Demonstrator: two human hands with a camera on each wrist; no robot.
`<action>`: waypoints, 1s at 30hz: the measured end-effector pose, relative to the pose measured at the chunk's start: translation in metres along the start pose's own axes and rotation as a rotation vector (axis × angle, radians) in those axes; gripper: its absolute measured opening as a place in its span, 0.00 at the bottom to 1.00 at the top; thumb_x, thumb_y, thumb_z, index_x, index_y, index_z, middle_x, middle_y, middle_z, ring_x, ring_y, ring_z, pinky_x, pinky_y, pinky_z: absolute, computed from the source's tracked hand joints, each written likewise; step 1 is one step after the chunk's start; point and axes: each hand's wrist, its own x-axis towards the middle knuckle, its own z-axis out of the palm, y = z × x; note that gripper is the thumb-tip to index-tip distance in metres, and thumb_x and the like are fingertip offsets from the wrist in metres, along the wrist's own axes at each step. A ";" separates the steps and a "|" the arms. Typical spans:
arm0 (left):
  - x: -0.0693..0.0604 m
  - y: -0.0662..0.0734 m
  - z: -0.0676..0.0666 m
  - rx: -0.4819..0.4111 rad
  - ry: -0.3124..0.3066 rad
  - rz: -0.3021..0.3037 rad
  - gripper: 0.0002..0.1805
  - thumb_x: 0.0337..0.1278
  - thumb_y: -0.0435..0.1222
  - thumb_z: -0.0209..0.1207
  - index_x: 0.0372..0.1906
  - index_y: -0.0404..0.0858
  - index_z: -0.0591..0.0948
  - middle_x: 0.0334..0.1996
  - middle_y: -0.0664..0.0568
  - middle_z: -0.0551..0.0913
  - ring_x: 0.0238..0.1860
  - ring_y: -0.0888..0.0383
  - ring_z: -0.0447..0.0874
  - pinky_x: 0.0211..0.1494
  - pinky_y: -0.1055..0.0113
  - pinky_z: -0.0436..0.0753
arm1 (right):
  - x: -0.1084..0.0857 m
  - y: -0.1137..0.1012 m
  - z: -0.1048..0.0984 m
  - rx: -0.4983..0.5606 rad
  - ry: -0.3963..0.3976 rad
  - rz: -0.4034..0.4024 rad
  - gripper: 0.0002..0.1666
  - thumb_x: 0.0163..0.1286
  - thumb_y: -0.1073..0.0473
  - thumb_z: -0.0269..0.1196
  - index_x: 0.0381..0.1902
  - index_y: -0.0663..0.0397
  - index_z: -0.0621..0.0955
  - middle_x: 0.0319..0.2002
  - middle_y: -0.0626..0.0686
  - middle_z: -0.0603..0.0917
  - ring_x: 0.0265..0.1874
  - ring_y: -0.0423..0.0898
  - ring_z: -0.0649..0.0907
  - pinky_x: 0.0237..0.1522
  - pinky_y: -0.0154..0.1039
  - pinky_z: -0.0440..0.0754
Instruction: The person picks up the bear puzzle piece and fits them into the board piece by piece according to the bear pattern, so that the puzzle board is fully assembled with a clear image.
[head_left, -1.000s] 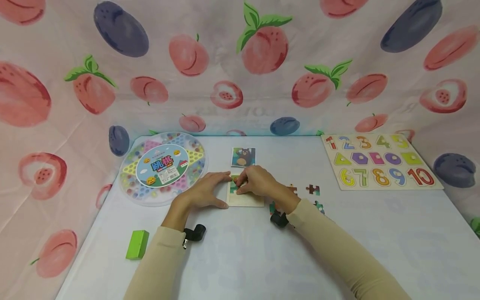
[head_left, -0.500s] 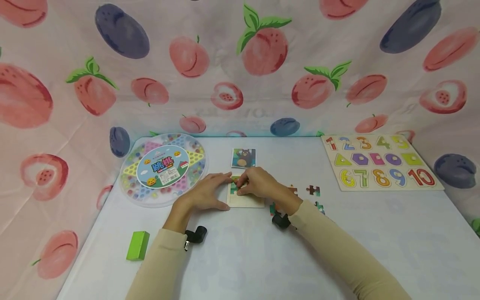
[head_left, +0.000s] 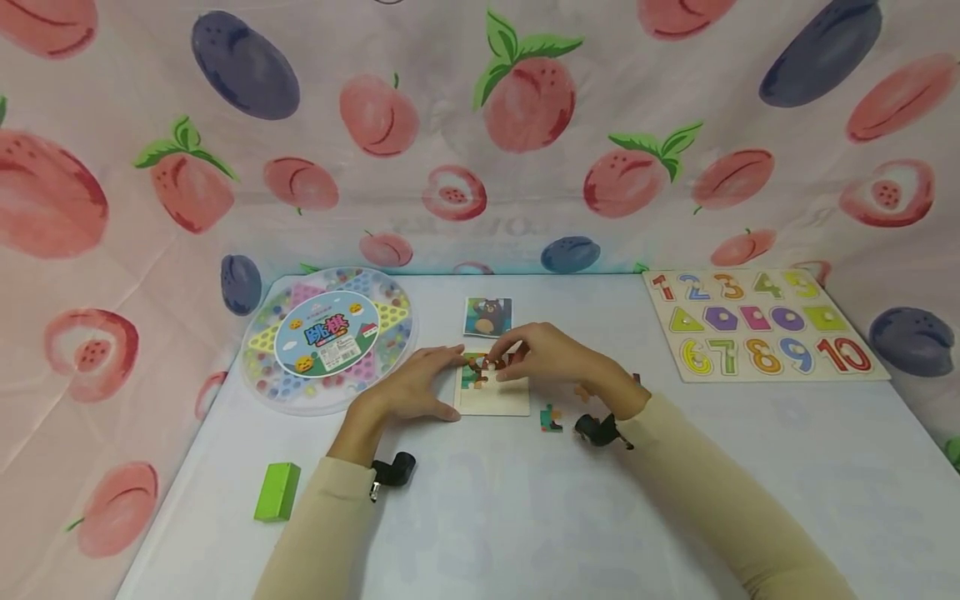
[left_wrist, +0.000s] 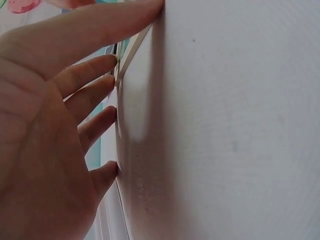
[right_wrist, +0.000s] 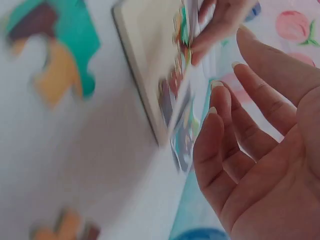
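Note:
A small wooden puzzle board (head_left: 495,403) lies mid-table, its upper part filled with fitted jigsaw pieces (head_left: 474,372) and its lower part bare wood. My left hand (head_left: 411,385) rests at the board's left side, thumb and index finger touching its edge, fingers spread in the left wrist view. Over the board's upper right hovers my right hand (head_left: 551,357). In the right wrist view its bent, relaxed fingers (right_wrist: 209,135) hold nothing. A loose teal-and-orange puzzle piece (head_left: 551,418) lies right of the board. My right forearm partly hides other pieces.
Behind the board lies a bear picture card (head_left: 488,317). A round Chinese checkers set (head_left: 326,337) sits at the left, and a green block (head_left: 277,492) nearer the front. At the right is a wooden number-and-shape board (head_left: 757,325). A fruit-print cloth (head_left: 517,217) hangs behind.
My right hand has let go of the piece on the board, and its fingers have parted. It has lifted and shifted right, uncovering more fitted pieces. The left hand stays in place.

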 end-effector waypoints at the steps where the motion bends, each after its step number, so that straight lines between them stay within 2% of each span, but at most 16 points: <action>1: 0.000 0.000 0.000 0.002 -0.004 0.003 0.46 0.47 0.42 0.76 0.74 0.48 0.71 0.82 0.56 0.59 0.83 0.45 0.51 0.84 0.42 0.54 | -0.004 0.000 -0.003 0.001 0.007 0.003 0.21 0.66 0.54 0.71 0.55 0.52 0.85 0.53 0.53 0.88 0.41 0.43 0.84 0.47 0.39 0.83; 3: 0.001 -0.001 0.001 0.002 -0.010 0.004 0.46 0.47 0.42 0.76 0.75 0.47 0.70 0.82 0.55 0.58 0.84 0.45 0.50 0.85 0.43 0.53 | -0.012 0.003 -0.009 -0.015 0.025 0.013 0.22 0.67 0.53 0.71 0.57 0.52 0.84 0.56 0.54 0.87 0.45 0.45 0.85 0.50 0.41 0.83; 10: 0.001 0.000 0.000 -0.018 -0.020 -0.006 0.47 0.47 0.39 0.77 0.75 0.44 0.69 0.83 0.54 0.57 0.84 0.46 0.49 0.85 0.45 0.54 | -0.036 0.021 -0.021 -0.086 0.087 0.068 0.22 0.66 0.55 0.71 0.57 0.52 0.84 0.55 0.54 0.87 0.51 0.50 0.82 0.49 0.41 0.82; 19: 0.000 0.001 0.000 -0.018 -0.009 -0.001 0.46 0.46 0.40 0.77 0.74 0.44 0.70 0.82 0.54 0.58 0.83 0.47 0.51 0.85 0.45 0.56 | -0.064 0.043 -0.033 -0.114 0.151 0.125 0.23 0.63 0.59 0.73 0.55 0.55 0.84 0.54 0.55 0.87 0.56 0.56 0.80 0.62 0.57 0.79; 25: 0.000 0.000 0.001 -0.026 -0.010 -0.003 0.47 0.47 0.41 0.77 0.75 0.45 0.69 0.82 0.53 0.58 0.83 0.46 0.51 0.85 0.44 0.56 | -0.074 0.058 -0.033 -0.170 0.142 0.166 0.23 0.60 0.55 0.76 0.53 0.52 0.84 0.53 0.53 0.87 0.58 0.54 0.78 0.67 0.59 0.75; 30: 0.000 0.000 0.000 -0.030 -0.010 -0.002 0.47 0.47 0.41 0.77 0.75 0.45 0.70 0.82 0.54 0.58 0.83 0.47 0.51 0.85 0.44 0.55 | -0.078 0.067 -0.031 -0.183 0.135 0.166 0.27 0.56 0.52 0.79 0.52 0.51 0.84 0.53 0.52 0.87 0.58 0.54 0.78 0.68 0.59 0.74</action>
